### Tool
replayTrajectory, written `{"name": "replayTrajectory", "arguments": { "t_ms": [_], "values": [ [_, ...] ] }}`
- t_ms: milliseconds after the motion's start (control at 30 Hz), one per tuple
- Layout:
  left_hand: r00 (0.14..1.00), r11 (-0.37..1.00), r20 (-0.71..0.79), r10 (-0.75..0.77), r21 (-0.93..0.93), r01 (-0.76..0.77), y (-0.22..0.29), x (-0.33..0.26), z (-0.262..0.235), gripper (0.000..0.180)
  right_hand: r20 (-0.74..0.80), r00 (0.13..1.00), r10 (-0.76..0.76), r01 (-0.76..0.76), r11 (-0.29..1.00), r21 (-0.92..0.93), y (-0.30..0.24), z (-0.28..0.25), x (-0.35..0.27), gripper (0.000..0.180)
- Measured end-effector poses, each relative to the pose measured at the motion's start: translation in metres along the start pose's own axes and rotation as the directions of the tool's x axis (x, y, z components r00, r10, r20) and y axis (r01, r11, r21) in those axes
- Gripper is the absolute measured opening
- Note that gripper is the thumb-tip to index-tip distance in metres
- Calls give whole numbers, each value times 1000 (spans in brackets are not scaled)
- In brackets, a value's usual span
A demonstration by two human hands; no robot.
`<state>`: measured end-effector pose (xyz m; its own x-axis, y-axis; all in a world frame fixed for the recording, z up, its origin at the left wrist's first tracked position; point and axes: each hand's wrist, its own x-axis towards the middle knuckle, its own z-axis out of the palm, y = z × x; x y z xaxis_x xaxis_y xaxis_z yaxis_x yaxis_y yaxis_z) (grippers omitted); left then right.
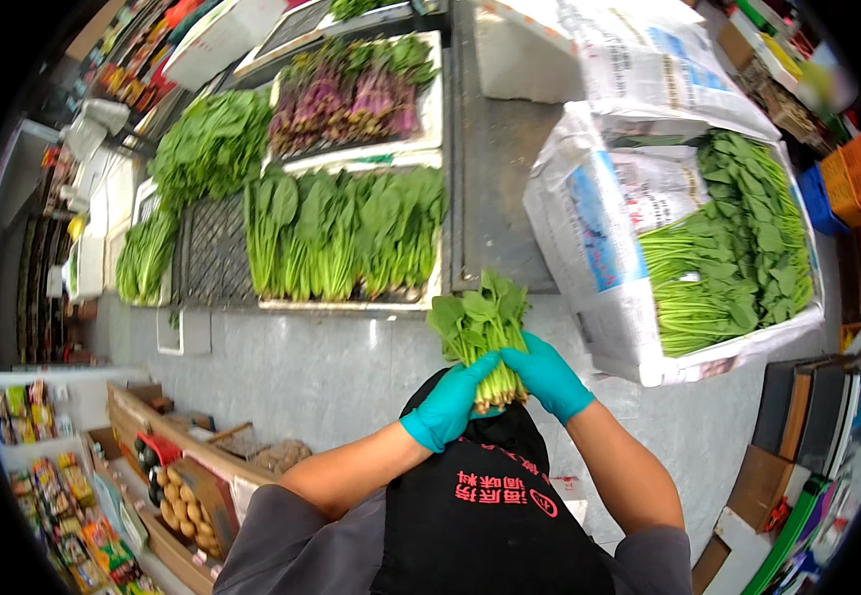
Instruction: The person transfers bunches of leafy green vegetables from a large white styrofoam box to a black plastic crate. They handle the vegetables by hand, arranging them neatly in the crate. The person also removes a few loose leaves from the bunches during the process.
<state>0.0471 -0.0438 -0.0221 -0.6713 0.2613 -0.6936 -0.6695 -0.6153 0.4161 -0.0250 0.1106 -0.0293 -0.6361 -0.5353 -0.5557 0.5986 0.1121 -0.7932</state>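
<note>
Both gloved hands close around one bunch (480,332) of leafy greens at the centre of the frame: the left hand (447,402) wraps the stems from the left, the right hand (547,375) cups them from the right, and each grip is clamped on the stalk end just above the pale root tips. The bunch stands upright in the air, leaves up, above a black apron (485,496) and clear of the grey floor (331,367) below. Since only the lower stems are held, a loose squeeze could let single stalks slide out and drop to the floor; too hard a squeeze would likely bruise or snap them. The leafy top is unsupported and could flop and tear if the bunch is tilted quickly. At right of the frame a paper-lined box (599,248) holds many more greens, near the hands, and a careless swing could catch its paper edge. Trays of greens (346,238) lie at upper centre, well apart from the hands.
</note>
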Motion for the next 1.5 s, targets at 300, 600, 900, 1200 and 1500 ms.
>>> {"name": "replayTrajectory", "arguments": {
  "t_ms": [300,600,900,1200,1500],
  "values": [
    [994,987,29,101,122,-104,-12,-38,-22,43,-241,955,-173,195,978,71,30,62,-49,57],
    [826,768,177,535,306,-563,108,-65,-111,64,-214,873,-439,436,898,-62,-38,183,37,68],
    [694,521,95,713,591,-616,250,-44,-312,71,-170,896,-410,404,912,-67,-11,321,260,72],
    [674,496,-67,736,731,-469,237,4,-383,86,-176,970,-168,133,972,-192,25,324,318,74],
    [654,280,31,756,888,-365,255,-81,-369,71,-366,889,-276,-1,797,-604,18,317,277,75]
  ]
}}
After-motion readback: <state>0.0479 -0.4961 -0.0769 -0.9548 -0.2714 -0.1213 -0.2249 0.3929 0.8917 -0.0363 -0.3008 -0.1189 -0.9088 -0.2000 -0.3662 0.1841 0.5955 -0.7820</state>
